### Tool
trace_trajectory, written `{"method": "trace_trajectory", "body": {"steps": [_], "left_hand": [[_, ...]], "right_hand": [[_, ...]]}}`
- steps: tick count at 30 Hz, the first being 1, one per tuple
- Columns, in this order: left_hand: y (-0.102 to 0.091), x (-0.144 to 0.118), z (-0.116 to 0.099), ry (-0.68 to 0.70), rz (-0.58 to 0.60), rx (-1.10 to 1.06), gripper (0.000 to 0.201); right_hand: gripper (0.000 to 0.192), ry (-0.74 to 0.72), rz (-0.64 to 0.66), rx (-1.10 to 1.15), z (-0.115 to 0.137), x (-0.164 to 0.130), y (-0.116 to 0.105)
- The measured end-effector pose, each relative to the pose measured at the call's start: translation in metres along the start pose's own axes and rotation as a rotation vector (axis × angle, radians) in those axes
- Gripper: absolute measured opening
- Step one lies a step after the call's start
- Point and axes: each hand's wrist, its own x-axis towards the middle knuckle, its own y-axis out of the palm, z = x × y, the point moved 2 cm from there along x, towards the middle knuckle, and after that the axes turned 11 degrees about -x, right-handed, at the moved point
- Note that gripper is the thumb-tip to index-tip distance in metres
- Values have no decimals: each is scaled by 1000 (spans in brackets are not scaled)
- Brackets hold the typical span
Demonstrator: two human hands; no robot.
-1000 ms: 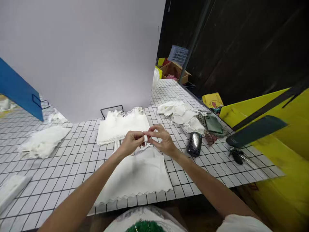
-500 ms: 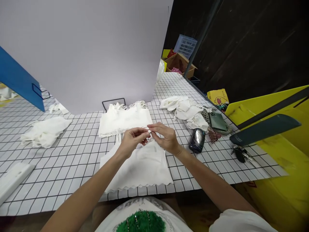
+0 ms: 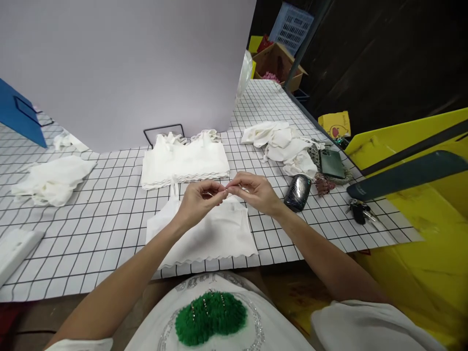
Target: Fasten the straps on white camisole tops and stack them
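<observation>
A white strappy camisole [image 3: 208, 239] with a wavy hem lies flat near the table's front edge. Over its upper part, my left hand [image 3: 199, 200] and my right hand [image 3: 256, 192] meet, each closed in a pinch of thumb and fingers. A tiny bit of white shows between the fingertips, apparently the camisole's right strap; most of it is hidden by the fingers. The left strap [image 3: 174, 186] loops up beside my left hand. Just beyond sits a neat stack of similar white camisoles [image 3: 186, 160], straps toward the back.
Loose white garments lie in heaps at the right [image 3: 283, 146] and left [image 3: 54, 178]. A black ridged case [image 3: 298, 193], a phone [image 3: 332, 164] and keys [image 3: 361, 211] sit to the right. A white panel [image 3: 127, 73] rises behind the stack; a white device [image 3: 18, 251] lies at front left.
My view has tipped down, so the table sits higher in the picture. Both hands stay together in a pinch, the fingertips now closer and less of the white bit showing.
</observation>
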Motion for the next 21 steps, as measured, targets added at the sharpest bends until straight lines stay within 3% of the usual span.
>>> {"method": "trace_trajectory", "body": {"steps": [4, 8, 13, 21], "left_hand": [[-6, -15, 29, 38, 63, 427, 12], [-13, -28, 61, -60, 85, 794, 21], [-14, -31, 76, -76, 104, 775, 12], [-13, -37, 87, 44, 79, 652, 6]], "right_hand": [[17, 79, 1, 0, -5, -4, -12], [14, 143, 142, -44, -19, -5, -12], [10, 69, 310, -264, -38, -5, 12], [14, -2, 628, -439, -47, -4, 36]]}}
